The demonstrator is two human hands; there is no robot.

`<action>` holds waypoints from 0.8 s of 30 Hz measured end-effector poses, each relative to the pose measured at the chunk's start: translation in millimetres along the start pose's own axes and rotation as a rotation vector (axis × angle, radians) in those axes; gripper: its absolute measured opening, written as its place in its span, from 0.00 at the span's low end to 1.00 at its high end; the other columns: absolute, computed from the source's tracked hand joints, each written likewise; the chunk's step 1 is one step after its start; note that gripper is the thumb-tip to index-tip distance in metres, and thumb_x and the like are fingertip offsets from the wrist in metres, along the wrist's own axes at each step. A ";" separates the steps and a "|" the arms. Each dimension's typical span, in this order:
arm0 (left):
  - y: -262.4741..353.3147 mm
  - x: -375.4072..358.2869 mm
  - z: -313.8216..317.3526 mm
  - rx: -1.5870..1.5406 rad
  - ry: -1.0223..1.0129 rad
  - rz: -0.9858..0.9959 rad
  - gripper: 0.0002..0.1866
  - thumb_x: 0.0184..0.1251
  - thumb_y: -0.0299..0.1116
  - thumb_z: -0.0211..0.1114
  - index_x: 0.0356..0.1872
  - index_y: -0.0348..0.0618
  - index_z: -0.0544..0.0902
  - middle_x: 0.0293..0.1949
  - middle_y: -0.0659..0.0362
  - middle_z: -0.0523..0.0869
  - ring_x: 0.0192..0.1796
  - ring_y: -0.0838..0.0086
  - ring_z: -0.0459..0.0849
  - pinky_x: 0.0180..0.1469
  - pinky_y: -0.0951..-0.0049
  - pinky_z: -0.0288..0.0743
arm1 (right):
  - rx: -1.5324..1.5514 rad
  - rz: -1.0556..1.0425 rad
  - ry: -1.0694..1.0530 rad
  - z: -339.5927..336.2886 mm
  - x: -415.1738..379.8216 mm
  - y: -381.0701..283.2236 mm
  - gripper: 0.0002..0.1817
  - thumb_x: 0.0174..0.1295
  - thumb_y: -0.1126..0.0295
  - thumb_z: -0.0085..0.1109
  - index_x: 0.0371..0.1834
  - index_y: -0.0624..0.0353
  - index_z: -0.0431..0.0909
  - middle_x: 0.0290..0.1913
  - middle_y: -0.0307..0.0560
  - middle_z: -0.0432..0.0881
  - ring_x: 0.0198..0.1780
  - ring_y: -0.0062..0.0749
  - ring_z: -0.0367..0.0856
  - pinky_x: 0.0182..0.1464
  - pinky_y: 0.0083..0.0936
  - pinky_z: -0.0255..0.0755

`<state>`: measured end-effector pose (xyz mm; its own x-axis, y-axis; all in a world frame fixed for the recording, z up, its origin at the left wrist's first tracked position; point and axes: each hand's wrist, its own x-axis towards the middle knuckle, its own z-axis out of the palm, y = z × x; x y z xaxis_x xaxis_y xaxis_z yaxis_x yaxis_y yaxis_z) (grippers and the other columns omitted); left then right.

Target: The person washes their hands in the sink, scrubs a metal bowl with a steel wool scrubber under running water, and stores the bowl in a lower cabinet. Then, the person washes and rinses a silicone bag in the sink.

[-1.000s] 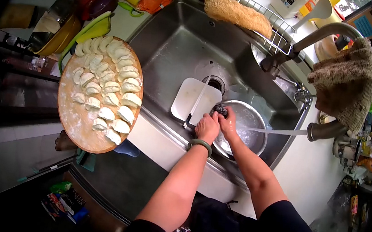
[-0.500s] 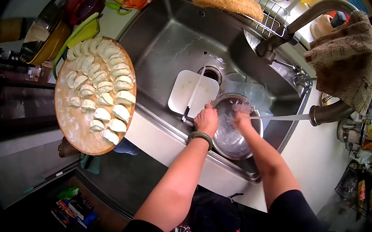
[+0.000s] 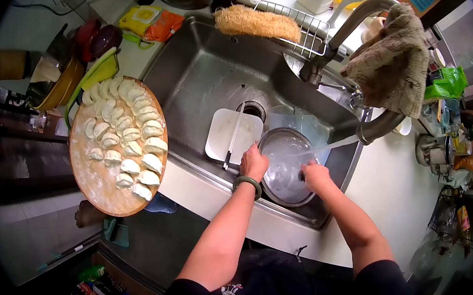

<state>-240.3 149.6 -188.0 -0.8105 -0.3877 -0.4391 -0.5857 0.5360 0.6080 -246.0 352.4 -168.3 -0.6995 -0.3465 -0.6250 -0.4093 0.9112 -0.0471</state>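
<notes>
A round metal bowl (image 3: 287, 188) of cloudy water sits in the sink while a stream from the tap (image 3: 366, 133) runs into it. My left hand (image 3: 254, 162), with a green bangle at its wrist, grips the bowl's left rim. At the right rim, my right hand (image 3: 316, 176) is closed with its fingers curled in; a small dark patch shows by the fingertips. Left of the bowl lies a white rectangular tray (image 3: 219, 133), a black-and-white stick (image 3: 234, 136) across it. Behind the bowl is a translucent bluish plastic sheet or bag (image 3: 310, 128).
A floured round wooden board (image 3: 91, 181) with rows of dumplings (image 3: 133, 134) overhangs the counter at left. A loofah (image 3: 258, 23) rests on a wire rack (image 3: 308, 40) behind the sink (image 3: 192, 79). A brown cloth (image 3: 392, 63) hangs over the tap.
My right hand has moved from inside the bowl, where it was blurred, out to the right rim and closed. My left hand stays on the left rim. The view has shifted.
</notes>
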 end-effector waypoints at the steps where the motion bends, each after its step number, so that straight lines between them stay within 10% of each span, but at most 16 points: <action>1: 4.3 -3.1 -3.9 -0.023 0.002 0.028 0.13 0.51 0.29 0.54 0.39 0.38 0.76 0.39 0.43 0.80 0.43 0.49 0.78 0.46 0.55 0.71 | 0.203 0.113 0.176 -10.6 -6.6 3.2 0.16 0.45 0.71 0.57 0.41 0.52 0.76 0.38 0.51 0.77 0.41 0.50 0.77 0.44 0.37 0.72; 6: 42.0 -26.5 -9.8 0.010 0.069 0.254 0.07 0.46 0.27 0.55 0.29 0.39 0.74 0.29 0.44 0.80 0.37 0.46 0.78 0.39 0.51 0.70 | 0.833 0.111 0.363 -24.5 -49.0 11.1 0.19 0.41 0.74 0.63 0.41 0.55 0.75 0.38 0.53 0.77 0.43 0.49 0.75 0.46 0.34 0.69; 18: 88.9 -63.2 -83.7 0.605 0.496 1.439 0.06 0.47 0.29 0.54 0.17 0.51 0.67 0.14 0.63 0.70 0.16 0.75 0.75 0.19 0.78 0.64 | 1.096 0.124 0.831 -15.8 -85.6 25.5 0.19 0.41 0.76 0.59 0.41 0.60 0.73 0.38 0.51 0.76 0.41 0.42 0.76 0.45 0.29 0.69; 24: 92.3 -59.6 -76.5 0.649 0.439 1.568 0.07 0.46 0.29 0.55 0.14 0.52 0.68 0.14 0.65 0.71 0.17 0.77 0.74 0.19 0.77 0.64 | 0.951 -0.084 1.126 -87.9 -70.4 -5.0 0.19 0.45 0.77 0.54 0.44 0.62 0.72 0.41 0.53 0.73 0.44 0.43 0.74 0.46 0.29 0.68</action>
<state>-246.0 164.8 -55.1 -0.5639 0.6465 0.5139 0.6867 0.7127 -0.1431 -246.2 352.7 -55.5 -0.9522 0.0146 0.3052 -0.2521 0.5266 -0.8118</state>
